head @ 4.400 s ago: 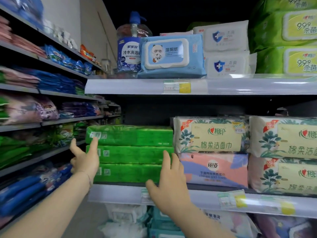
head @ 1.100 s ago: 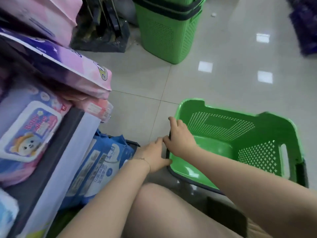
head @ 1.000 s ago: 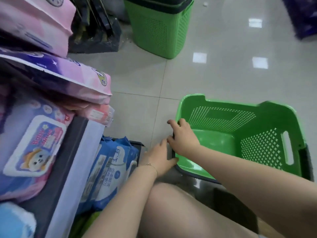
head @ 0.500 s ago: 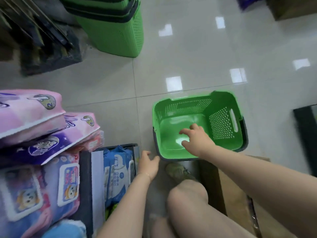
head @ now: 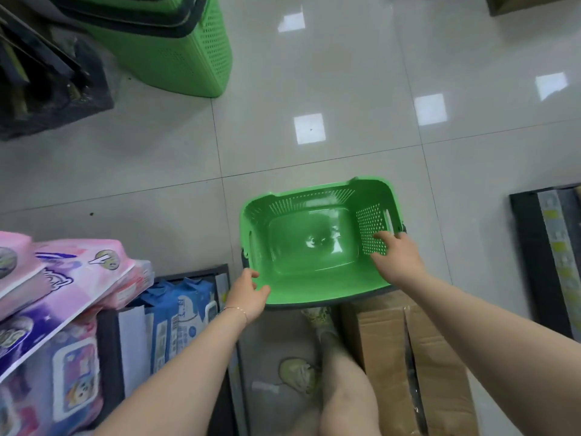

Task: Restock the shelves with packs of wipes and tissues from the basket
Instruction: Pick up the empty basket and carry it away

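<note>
The green basket point(head: 314, 287) sits pretty much dead centre, opening facing up, so you look straight down at its glossy bottom with a bit of glare on it. A dark band runs round the outside of the rim. I can't tell if it's standing on the floor or already lifted.

The left hand point(head: 248, 294) has hold of the basket's near-left corner, with the thumb hooked over the rim to the inside and the fingers curled round the outside. There's a thin bracelet point(head: 235, 309) on that wrist.

The right hand point(head: 397, 256) is on the basket's right wall, just below the handle slot. Its fingers point(head: 382, 236) lie across the perforated inside and over the rim. Honestly I can't tell whether it's really clamped on or just resting there.

Just on the near side of the basket, partly under its edge, there's a cardboard box point(head: 408, 357). Next to that are the person's bare leg point(head: 345, 398) and two pale sneakers point(head: 297, 372).

Left of the basket, blue packs point(head: 179, 313) stand upright on a low dark shelf. Pink and purple packs point(head: 72, 278) are stacked further left and higher up.

Well beyond the basket to the left is a stack of green baskets point(head: 176, 42) on the shiny tiled floor point(head: 314, 73). Off to the basket's right there's a dark shelf base point(head: 550, 247).
</note>
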`<action>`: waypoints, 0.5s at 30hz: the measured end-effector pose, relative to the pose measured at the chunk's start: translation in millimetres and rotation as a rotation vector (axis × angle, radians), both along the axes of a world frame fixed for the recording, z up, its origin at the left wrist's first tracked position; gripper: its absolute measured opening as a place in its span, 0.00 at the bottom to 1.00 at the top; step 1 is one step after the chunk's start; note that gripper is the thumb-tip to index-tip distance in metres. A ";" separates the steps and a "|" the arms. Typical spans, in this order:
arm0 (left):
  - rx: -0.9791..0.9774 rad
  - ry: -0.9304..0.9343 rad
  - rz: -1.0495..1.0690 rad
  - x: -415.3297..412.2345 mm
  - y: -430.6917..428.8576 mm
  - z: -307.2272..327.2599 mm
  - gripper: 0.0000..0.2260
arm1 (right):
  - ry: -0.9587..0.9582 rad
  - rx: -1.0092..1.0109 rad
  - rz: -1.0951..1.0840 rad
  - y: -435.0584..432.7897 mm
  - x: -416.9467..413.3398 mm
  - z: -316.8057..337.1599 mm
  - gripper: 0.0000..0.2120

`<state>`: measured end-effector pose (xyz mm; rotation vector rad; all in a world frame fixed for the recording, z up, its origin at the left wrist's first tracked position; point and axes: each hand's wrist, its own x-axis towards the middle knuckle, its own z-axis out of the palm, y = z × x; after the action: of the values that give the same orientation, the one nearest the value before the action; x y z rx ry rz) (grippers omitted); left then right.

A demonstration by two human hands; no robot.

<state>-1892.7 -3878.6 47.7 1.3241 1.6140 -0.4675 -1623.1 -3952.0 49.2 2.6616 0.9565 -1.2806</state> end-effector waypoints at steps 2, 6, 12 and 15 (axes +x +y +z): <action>0.042 0.044 0.046 -0.1 7.7 -11.8 0.22 | -0.018 -0.018 -0.091 -0.5 20.9 -9.8 0.26; 0.106 0.100 0.202 -4.8 27.2 -38.3 0.24 | -0.028 -0.041 -0.216 1.6 49.1 -29.4 0.26; -0.056 0.094 0.220 -4.6 47.4 -75.6 0.26 | 0.011 -0.084 -0.247 15.8 55.9 -58.1 0.29; -0.109 0.077 0.210 -5.3 56.7 -90.6 0.28 | 0.001 -0.097 -0.286 26.3 52.8 -73.5 0.31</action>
<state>-1898.0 -3821.8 -42.8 1.0536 1.7437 -0.4754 -1570.3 -3925.8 -24.3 2.7955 0.5098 -1.3369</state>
